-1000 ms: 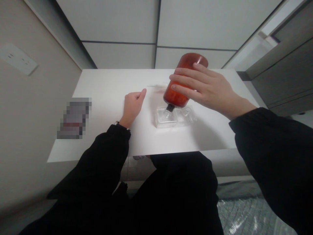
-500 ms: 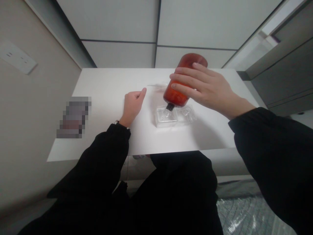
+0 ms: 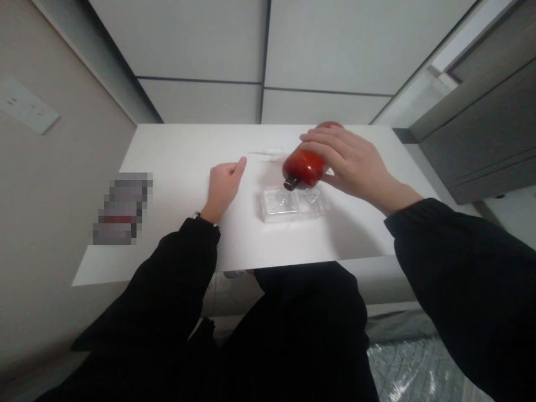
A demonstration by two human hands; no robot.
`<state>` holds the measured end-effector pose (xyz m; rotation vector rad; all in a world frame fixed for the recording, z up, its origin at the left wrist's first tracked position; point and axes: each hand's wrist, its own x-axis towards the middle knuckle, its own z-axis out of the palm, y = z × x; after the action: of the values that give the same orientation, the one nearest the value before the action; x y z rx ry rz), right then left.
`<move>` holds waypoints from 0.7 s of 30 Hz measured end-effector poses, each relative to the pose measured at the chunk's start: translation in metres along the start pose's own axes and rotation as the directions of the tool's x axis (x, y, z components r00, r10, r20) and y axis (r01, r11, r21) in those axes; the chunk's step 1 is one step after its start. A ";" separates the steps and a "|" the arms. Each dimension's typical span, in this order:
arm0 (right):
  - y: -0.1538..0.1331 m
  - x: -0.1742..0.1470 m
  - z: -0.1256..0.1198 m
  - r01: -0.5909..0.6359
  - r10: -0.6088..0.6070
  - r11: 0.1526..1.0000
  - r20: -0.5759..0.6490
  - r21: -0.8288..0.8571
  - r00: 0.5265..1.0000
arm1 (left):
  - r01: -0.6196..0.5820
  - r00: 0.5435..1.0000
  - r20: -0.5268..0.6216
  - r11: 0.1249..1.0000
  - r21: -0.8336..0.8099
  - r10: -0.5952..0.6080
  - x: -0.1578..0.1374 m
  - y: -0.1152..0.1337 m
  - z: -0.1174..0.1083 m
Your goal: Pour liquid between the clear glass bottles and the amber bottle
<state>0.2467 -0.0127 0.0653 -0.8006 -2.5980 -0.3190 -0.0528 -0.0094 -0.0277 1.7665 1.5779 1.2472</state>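
Note:
My right hand [image 3: 349,162] is wrapped round a reddish-brown bottle [image 3: 307,164], held tilted with its uncapped dark neck down to the left. The bottle's mouth is just above a clear plastic box [image 3: 280,202]. Beside that box, joined or touching, lies another clear compartment [image 3: 312,200]; clear, shiny shapes show in both. My left hand [image 3: 224,181] rests on the table as a closed fist, thumb along the top, left of the box. Whether anything is inside the fist is hidden.
The white table [image 3: 176,167] stands against pale panels. Behind the box lies a thin clear item [image 3: 268,152], partly hidden by the bottle. A pixelated object [image 3: 121,209] is at the table's left side. A socket plate [image 3: 29,106] is on the left wall.
My right hand has lowered the bottle's base, so it tilts less steeply, and its mouth has come up slightly from the box. My left hand keeps its fist. The view has shifted slightly.

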 end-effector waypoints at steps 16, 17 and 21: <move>0.018 -0.062 -0.034 -0.048 0.034 0.983 -0.081 -0.179 0.996 | -0.002 1.000 -0.026 1.000 -0.028 0.001 0.001 -0.001 -0.002; 0.018 -0.063 -0.035 -0.042 0.027 0.981 -0.082 -0.191 0.996 | -0.003 1.000 -0.026 1.000 -0.027 0.002 0.001 -0.002 -0.002; 0.016 -0.062 -0.037 -0.004 -0.020 0.963 -0.087 -0.270 0.996 | -0.002 1.000 -0.028 1.000 -0.012 0.002 0.001 -0.002 -0.002</move>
<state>0.3143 -0.0422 0.0723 -0.8441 -2.5063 -0.7073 -0.0555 -0.0081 -0.0275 1.7511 1.5815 1.2844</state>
